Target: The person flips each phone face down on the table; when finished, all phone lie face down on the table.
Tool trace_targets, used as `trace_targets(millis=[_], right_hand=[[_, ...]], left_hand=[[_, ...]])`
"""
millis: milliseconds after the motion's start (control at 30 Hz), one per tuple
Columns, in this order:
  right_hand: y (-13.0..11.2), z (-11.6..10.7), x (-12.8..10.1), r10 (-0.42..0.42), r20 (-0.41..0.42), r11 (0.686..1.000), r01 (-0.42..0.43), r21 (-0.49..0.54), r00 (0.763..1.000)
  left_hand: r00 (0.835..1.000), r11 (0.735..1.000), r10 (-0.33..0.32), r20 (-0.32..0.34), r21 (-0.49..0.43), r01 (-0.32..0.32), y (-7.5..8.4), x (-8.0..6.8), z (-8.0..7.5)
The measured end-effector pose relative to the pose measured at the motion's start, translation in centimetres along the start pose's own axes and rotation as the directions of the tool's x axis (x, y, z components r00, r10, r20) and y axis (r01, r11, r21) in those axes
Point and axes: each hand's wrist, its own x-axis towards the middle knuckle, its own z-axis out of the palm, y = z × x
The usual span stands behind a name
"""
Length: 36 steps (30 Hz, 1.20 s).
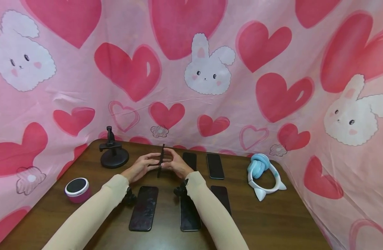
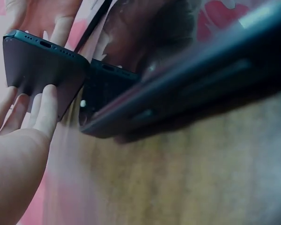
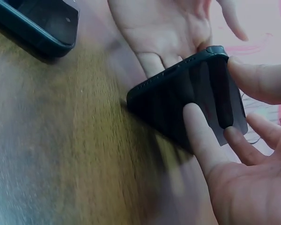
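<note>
Between my two hands a black smartphone [image 1: 161,161] is held on edge, its faces turned left and right. The fingertips of my left hand [image 1: 142,166] press against its dark back, seen in the left wrist view. On the opposite face lie fingertips of my right hand [image 1: 178,164]; in the right wrist view another fingertip meets the phone's upper corner. The charging-port end faces me. Dark smartphones lie flat near my wrists: one [image 1: 144,209] by the left, another [image 1: 189,215] under the right, and a third [image 1: 222,198] partly hidden by the right forearm.
Two more phones, one [image 1: 189,159] beside my right hand and one [image 1: 215,166] farther right, lie toward the back. White and light-blue cat-ear headphones [image 1: 264,176] rest at the right. A black round-based stand [image 1: 114,157] and a pink cylinder [image 1: 78,194] with a black top stand left.
</note>
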Motion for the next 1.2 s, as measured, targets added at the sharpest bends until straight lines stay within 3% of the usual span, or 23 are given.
trace_targets(millis=[300,500,633,733,900,1200], right_hand=[[0.1,-1.2,-0.2,0.017,-0.077,0.999,-0.021,-0.050,0.997],[0.4,-1.5,-0.2,0.011,-0.131,0.990,-0.029,-0.136,0.991],[0.5,-1.5,-0.1,0.033,-0.178,0.977,-0.069,-0.202,0.983],[0.6,-1.5,-0.1,0.036,-0.215,0.948,-0.101,-0.302,0.976],[0.8,-1.1,-0.1,0.044,-0.232,0.867,-0.152,-0.475,0.972],[0.5,-0.5,-0.1,0.062,-0.202,0.822,-0.164,-0.545,0.978]], left_hand=[[0.999,0.987,-0.044,0.022,0.157,0.040,-0.5,0.2,0.5],[0.998,0.965,-0.060,-0.023,0.254,0.063,-0.7,0.4,0.5],[0.997,0.966,-0.062,-0.055,0.248,0.073,-0.7,0.4,0.2],[0.996,0.971,-0.052,-0.067,0.229,0.066,-0.6,0.4,-0.1],[0.997,0.969,-0.032,-0.070,0.243,0.048,-0.6,0.1,-0.6],[0.994,0.954,-0.030,-0.103,0.293,0.059,-0.6,0.0,-1.0]])
